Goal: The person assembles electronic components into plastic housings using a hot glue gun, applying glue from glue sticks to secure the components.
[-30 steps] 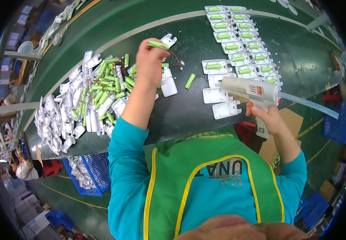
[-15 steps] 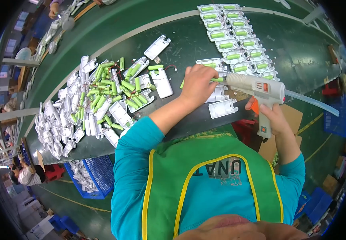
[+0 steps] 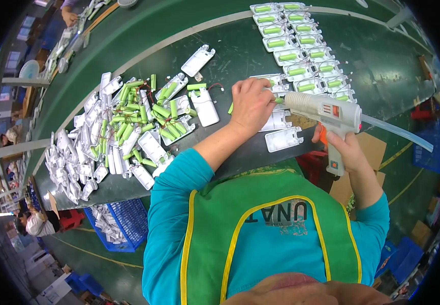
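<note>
Your left hand (image 3: 252, 105) moved rightward, fingers pinching a green cylindrical battery (image 3: 279, 100), probably light, best held mid-length; beside them, your right hand (image 3: 350, 151) gripped a white plastic glue gun (image 3: 315, 105).

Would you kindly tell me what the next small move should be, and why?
Perhaps a light squeeze of the orange trigger: the right hand holds the glue gun with its nozzle right by the green cell in the left hand, and an empty white shell lies nearby.
</note>
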Tool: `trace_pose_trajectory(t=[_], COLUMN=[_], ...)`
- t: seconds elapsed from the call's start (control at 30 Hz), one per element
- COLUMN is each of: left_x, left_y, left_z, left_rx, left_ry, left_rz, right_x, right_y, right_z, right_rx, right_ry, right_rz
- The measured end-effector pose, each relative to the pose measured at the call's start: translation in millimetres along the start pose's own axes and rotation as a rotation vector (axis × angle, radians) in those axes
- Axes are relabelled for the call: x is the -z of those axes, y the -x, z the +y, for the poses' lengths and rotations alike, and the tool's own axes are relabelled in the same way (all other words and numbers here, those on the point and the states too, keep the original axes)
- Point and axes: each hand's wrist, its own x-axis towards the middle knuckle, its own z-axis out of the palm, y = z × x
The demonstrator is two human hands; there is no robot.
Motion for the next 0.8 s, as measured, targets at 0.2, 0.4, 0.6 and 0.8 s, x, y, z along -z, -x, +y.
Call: trace_pose_trajectory(t=[0.2, 0.4, 0.6, 0.8], left_x=[0.1, 9.5, 55.5, 70.0], left_y=[-0.8, -2.1, 13.3, 25.7], left_z=[-1.4, -3.0, -13.6, -24.2], left_rx=[-0.016, -0.070, -0.023, 0.031], left_ry=[-0.011, 0.004, -0.048, -0.341], left_rz=[0.007, -0.054, 0.001, -0.161], right_x=[-1.1, 1.4, 4.9, 0.4], right_y=[-0.1, 8.0, 11.5, 14.9], right_z=[-2.9, 1.7, -4.0, -2.9], right_rx=[-0.018, -0.029, 0.001, 0.053], right_ry=[0.003, 0.020, -0.097, -0.127], right_rz=[0.018, 0.010, 0.029, 0.022])
